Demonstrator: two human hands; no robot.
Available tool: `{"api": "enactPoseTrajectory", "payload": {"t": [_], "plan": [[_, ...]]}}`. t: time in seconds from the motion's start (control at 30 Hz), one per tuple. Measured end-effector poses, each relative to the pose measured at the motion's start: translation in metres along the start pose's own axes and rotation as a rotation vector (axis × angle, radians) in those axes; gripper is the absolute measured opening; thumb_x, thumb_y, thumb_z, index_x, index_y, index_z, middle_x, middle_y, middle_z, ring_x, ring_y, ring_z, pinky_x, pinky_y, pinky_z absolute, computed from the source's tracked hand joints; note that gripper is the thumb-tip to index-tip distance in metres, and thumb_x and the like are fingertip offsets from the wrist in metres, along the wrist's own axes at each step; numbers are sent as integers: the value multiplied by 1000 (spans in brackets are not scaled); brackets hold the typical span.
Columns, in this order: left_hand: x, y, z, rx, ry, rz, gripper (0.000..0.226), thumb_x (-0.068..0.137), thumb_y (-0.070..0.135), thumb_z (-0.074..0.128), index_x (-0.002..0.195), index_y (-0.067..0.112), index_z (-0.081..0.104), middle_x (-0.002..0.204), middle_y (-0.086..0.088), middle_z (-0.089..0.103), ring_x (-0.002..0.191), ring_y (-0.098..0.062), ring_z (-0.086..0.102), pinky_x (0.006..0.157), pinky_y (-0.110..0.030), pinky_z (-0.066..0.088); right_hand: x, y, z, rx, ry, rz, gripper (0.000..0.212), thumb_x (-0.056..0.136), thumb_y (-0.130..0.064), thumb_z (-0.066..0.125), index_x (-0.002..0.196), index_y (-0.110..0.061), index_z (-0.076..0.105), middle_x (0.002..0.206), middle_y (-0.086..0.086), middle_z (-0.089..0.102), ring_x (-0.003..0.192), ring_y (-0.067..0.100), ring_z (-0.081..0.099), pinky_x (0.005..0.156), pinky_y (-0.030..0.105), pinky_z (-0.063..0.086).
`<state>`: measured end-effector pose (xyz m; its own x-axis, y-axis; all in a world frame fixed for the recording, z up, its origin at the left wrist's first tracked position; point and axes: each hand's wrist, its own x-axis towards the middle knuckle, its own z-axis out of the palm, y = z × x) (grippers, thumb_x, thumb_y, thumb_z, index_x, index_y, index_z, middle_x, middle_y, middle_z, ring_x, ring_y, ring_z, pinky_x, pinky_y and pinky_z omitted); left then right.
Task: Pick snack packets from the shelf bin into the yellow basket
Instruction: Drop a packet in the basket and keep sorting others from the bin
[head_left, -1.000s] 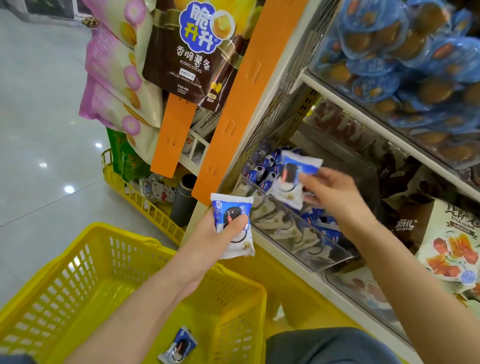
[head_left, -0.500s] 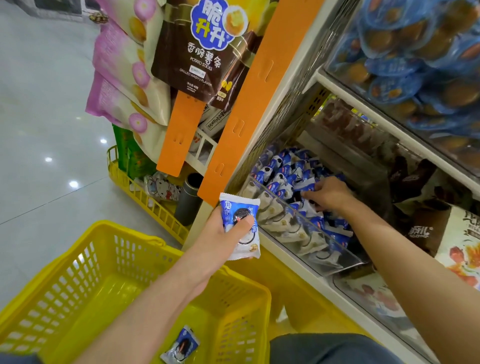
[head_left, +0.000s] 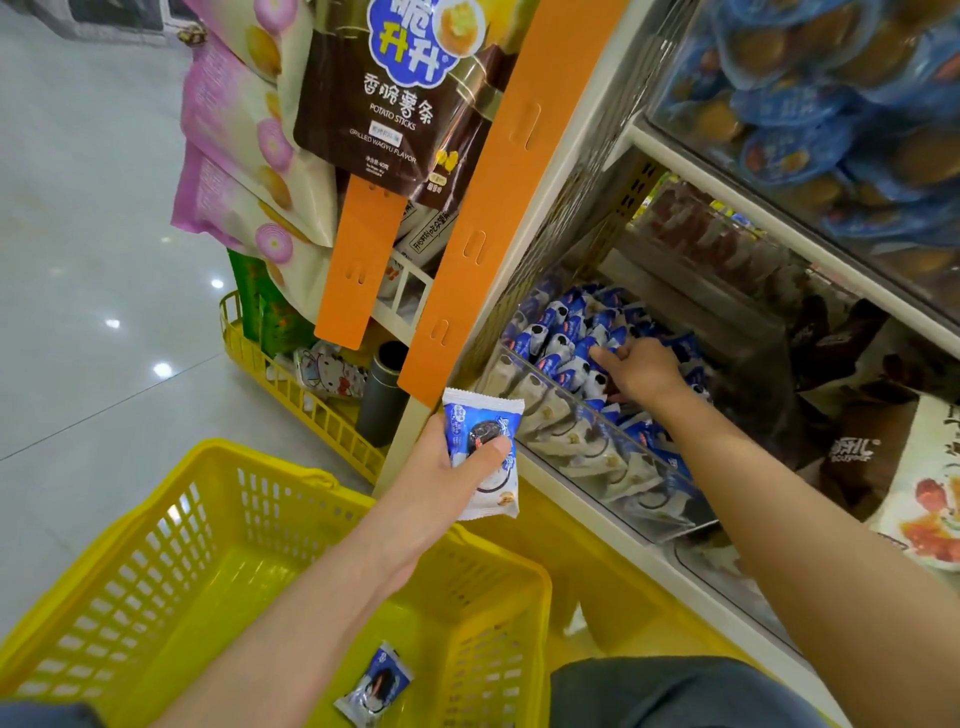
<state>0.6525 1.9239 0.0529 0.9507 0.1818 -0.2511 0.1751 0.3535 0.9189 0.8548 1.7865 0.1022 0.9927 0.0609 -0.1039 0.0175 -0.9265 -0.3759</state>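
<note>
A yellow basket (head_left: 156, 499) stands on the floor at lower left, with one blue-and-white snack packet (head_left: 374, 686) lying on its bottom. My left hand (head_left: 441, 473) grips another such packet (head_left: 483, 431) upright above the basket's far rim, thumb across its front. A clear shelf bin (head_left: 597, 447) holds several of the same packets (head_left: 561, 332). My right hand (head_left: 641, 371) reaches into that bin from the right, thumb out and fingers down among the packets. Its fingertips are buried, so whether it holds one is hidden.
Brown potato-stick bags (head_left: 395, 104) and pink bags (head_left: 234, 156) hang on orange strips (head_left: 493, 208) at the shelf end. A low yellow rack (head_left: 291, 389) and a dark cylinder (head_left: 382, 395) stand beneath. Blue packets (head_left: 831, 104) fill the shelf above; brown packets (head_left: 852, 447) lie to the right.
My right hand, which held a packet up in front of the bin a second ago, has gone down into the bin. My left hand has kept its packet nearly still.
</note>
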Motion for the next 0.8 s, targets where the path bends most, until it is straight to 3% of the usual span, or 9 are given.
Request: {"api": "enactPoseTrajectory", "payload": {"t": [0.07, 0.13, 0.2, 0.27, 0.4, 0.53, 0.6, 0.67, 0.8], "plan": [[-1, -2, 0, 0, 7, -11, 28, 90, 28, 58, 117, 29, 50, 104, 11, 65, 74, 11, 63, 51, -3, 43, -9, -2, -3, -96, 78, -92, 38, 94, -39, 49, 100, -3, 57, 96, 16, 61, 93, 31, 60, 85, 45, 51], [-2, -3, -1, 8, 9, -13, 26, 90, 28, 57, 115, 32, 51, 102, 14, 64, 74, 13, 63, 51, -2, 43, -33, -9, -4, 50, 178, -257, 39, 94, -36, 49, 124, -11, 49, 113, 5, 60, 97, 15, 58, 79, 30, 50], [-3, -5, -1, 30, 10, 9, 27, 90, 27, 58, 116, 30, 52, 102, 13, 65, 76, 12, 63, 52, -3, 44, -67, -17, -1, 218, 207, -449, 25, 94, -31, 50, 115, -18, 54, 99, -8, 59, 83, -5, 54, 66, 7, 43], [-4, -7, -2, 54, 13, 44, 29, 89, 24, 59, 117, 28, 53, 102, 10, 67, 78, 9, 64, 54, -4, 44, -100, -22, 8, 292, 126, -592, 12, 92, -31, 51, 100, -26, 58, 88, -15, 57, 80, -11, 53, 63, 1, 40], [-7, -15, -4, 62, -20, 71, 30, 89, 17, 59, 116, 28, 54, 101, 8, 69, 85, 0, 67, 62, -10, 48, -139, -20, 33, 349, -80, -567, 13, 86, -28, 62, 96, -23, 65, 88, -16, 61, 78, 0, 57, 67, 9, 45], [-10, -23, -7, 109, -32, 37, 29, 88, 12, 59, 112, 28, 54, 104, 4, 68, 83, 3, 66, 62, -11, 48, -141, -11, 49, 554, -283, -346, 25, 81, -14, 69, 106, -8, 66, 91, 9, 69, 75, 17, 62, 74, 29, 53], [-11, -26, -9, 101, -10, 27, 23, 89, 13, 58, 110, 22, 56, 102, 1, 69, 85, -2, 67, 64, -14, 51, -141, -6, 56, 686, -377, -262, 21, 80, -8, 69, 100, -3, 67, 78, 10, 67, 61, 8, 59, 61, 20, 53], [-13, -27, -10, 87, 22, 35, 14, 92, 20, 54, 104, 18, 58, 97, 0, 71, 87, -7, 68, 67, -18, 53, -143, -4, 60, 730, -406, -263, 5, 79, -5, 70, 80, -10, 68, 65, 2, 63, 51, -1, 55, 53, 14, 49], [-12, -25, -13, 135, 139, 123, 16, 94, 23, 48, 85, 15, 59, 84, -7, 67, 76, -12, 66, 58, -17, 51, -147, -4, 65, 692, -331, -385, 22, 77, -8, 73, 66, -24, 63, 61, -12, 62, 53, -4, 54, 55, 11, 45]]}}
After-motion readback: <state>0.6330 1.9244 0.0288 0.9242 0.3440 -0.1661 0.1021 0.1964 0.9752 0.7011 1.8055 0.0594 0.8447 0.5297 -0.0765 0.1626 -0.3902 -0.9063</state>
